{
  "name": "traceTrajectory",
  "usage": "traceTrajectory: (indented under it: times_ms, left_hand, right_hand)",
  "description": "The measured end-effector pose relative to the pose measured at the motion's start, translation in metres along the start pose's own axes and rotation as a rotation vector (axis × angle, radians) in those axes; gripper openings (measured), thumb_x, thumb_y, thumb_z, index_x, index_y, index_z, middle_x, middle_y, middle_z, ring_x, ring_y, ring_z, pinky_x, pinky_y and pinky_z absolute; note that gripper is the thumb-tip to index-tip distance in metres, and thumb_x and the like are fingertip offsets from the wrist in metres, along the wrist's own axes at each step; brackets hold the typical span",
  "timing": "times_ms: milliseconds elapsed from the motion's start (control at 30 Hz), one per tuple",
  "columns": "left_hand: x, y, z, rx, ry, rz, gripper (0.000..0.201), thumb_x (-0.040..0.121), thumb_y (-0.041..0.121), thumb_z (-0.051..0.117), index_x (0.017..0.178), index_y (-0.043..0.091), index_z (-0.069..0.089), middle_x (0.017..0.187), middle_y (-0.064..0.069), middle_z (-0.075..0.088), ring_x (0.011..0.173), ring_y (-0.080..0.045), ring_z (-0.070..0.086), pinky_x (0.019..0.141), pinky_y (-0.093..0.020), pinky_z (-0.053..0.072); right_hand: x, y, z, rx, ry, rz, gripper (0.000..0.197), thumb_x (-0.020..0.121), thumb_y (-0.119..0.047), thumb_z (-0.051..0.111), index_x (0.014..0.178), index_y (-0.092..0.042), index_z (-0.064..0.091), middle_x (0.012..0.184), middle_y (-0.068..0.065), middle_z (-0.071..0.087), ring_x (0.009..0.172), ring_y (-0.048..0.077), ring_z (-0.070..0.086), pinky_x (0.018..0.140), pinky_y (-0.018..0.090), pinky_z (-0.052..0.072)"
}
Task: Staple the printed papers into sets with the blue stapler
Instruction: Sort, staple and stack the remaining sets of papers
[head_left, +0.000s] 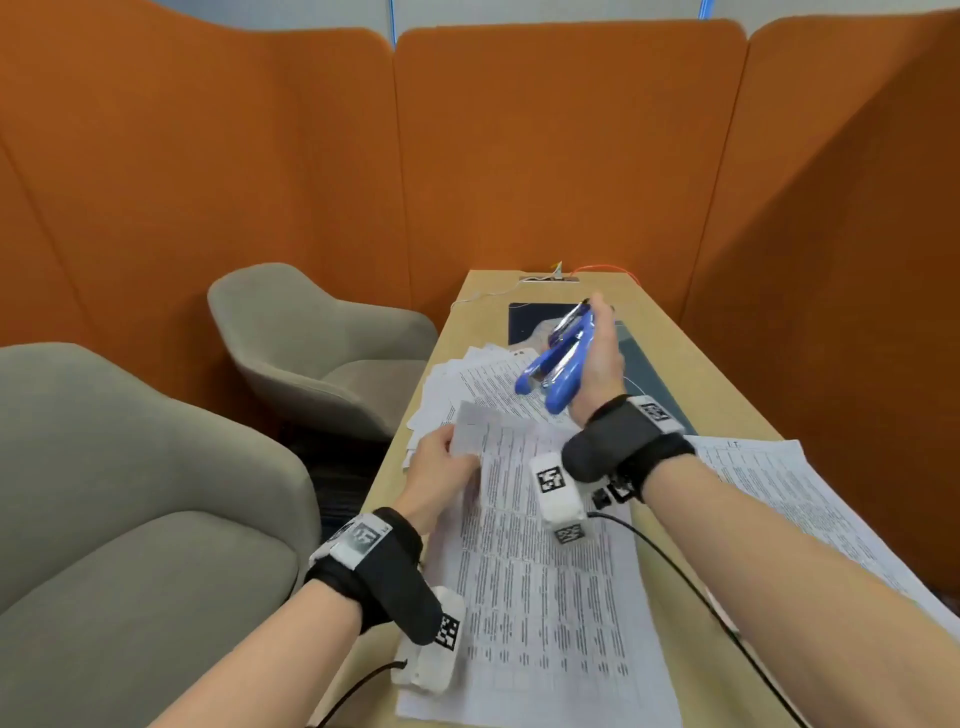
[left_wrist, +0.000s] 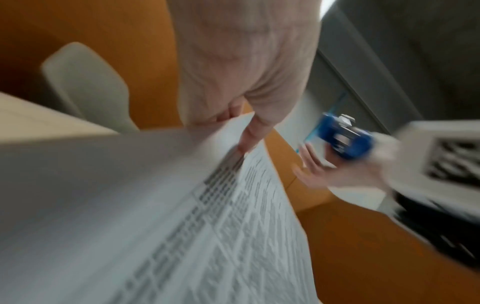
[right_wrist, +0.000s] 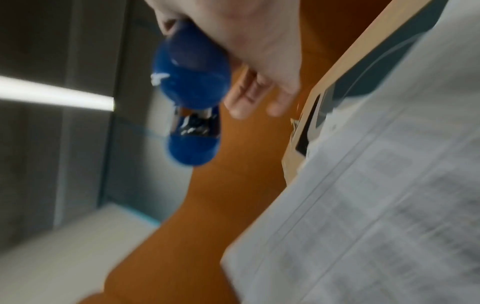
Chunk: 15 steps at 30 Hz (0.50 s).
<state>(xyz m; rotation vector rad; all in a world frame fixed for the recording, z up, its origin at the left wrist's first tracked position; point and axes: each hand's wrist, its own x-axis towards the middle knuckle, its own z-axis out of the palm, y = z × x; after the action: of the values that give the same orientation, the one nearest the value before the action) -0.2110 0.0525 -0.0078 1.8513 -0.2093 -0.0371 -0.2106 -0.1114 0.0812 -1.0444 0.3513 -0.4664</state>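
the right hand (head_left: 597, 358) grips the blue stapler (head_left: 558, 358) above the desk (head_left: 670, 364); the left hand (head_left: 436, 478) pinches the top corner of the printed papers (head_left: 545, 597) lying on the desk.

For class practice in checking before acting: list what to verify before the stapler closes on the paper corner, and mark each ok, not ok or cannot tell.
1. Right hand grips blue stapler: ok.
2. Left hand pinches a corner of the printed papers: ok.
3. Corner sits between the stapler's arms: not ok; stapler is held above the table, apart from the corner.
4. Sheet edges aligned: cannot tell.
5. Staples loaded: cannot tell.
6. Left fingers clear of the stapler: ok.
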Motion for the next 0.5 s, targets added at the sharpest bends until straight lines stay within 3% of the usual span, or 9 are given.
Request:
traceTrajectory:
  times_ms: [100,167,233,333,433,500]
  left_hand:
    - [0.002,0.014,-0.008,-0.181,0.053,0.086,0.017,0.091,0.002,0.055,0.096,0.017,0.060,0.089,0.003,0.069,0.075,-0.005,0.069,0.057,-0.017,0.052]
    - [0.004,0.030,-0.012,-0.276,0.058,0.111,0.019,0.090,-0.001,0.055,0.097,0.016,0.060,0.087,0.006,0.069,0.074,-0.005,0.068,0.057,-0.016,0.052]
    - [0.011,0.042,-0.007,-0.353,0.078,0.098,0.018,0.090,-0.002,0.054,0.100,0.012,0.059,0.089,0.006,0.066,0.079,-0.008,0.064,0.061,-0.018,0.050]
    - [0.025,0.056,0.021,-0.427,0.031,0.003,0.023,0.090,-0.005,0.048,0.109,0.006,0.057,0.097,-0.001,0.066,0.087,-0.016,0.063,0.064,-0.022,0.048]
    - [0.041,0.055,0.063,-0.311,-0.076,-0.088,0.016,0.093,0.009,0.048,0.107,0.004,0.055,0.107,-0.007,0.061,0.098,-0.025,0.057,0.080,-0.029,0.046]
    - [0.050,0.051,0.087,-0.073,-0.118,-0.111,0.019,0.098,0.019,0.042,0.108,0.007,0.052,0.111,-0.010,0.057,0.105,-0.030,0.052,0.087,-0.035,0.043]
  right_hand:
    - [-0.011,-0.028,-0.058,-0.110,-0.159,0.030,0.042,0.084,-0.058,0.055,0.087,-0.018,0.067,0.071,0.003,0.065,0.064,0.019,0.062,0.064,0.029,0.049]
    - [-0.023,-0.027,-0.098,-0.357,-0.186,0.048,0.050,0.084,-0.060,0.055,0.093,-0.013,0.071,0.079,0.008,0.070,0.067,0.023,0.066,0.068,0.032,0.052]
    - [-0.040,-0.025,-0.126,-0.496,-0.239,0.082,0.053,0.088,-0.056,0.052,0.102,-0.008,0.072,0.092,0.013,0.073,0.076,0.026,0.070,0.081,0.038,0.054]
    - [-0.059,-0.025,-0.150,-0.580,-0.283,0.141,0.046,0.091,-0.051,0.049,0.104,-0.013,0.071,0.094,0.008,0.075,0.079,0.023,0.072,0.083,0.036,0.052]
    - [-0.054,-0.029,-0.173,-0.659,-0.116,0.142,0.058,0.081,-0.058,0.061,0.102,-0.005,0.070,0.080,0.010,0.073,0.073,0.026,0.070,0.070,0.032,0.051]
    - [-0.043,-0.037,-0.196,-0.673,0.014,0.189,0.061,0.074,-0.060,0.068,0.095,-0.002,0.067,0.074,0.013,0.069,0.073,0.030,0.066,0.068,0.034,0.051]
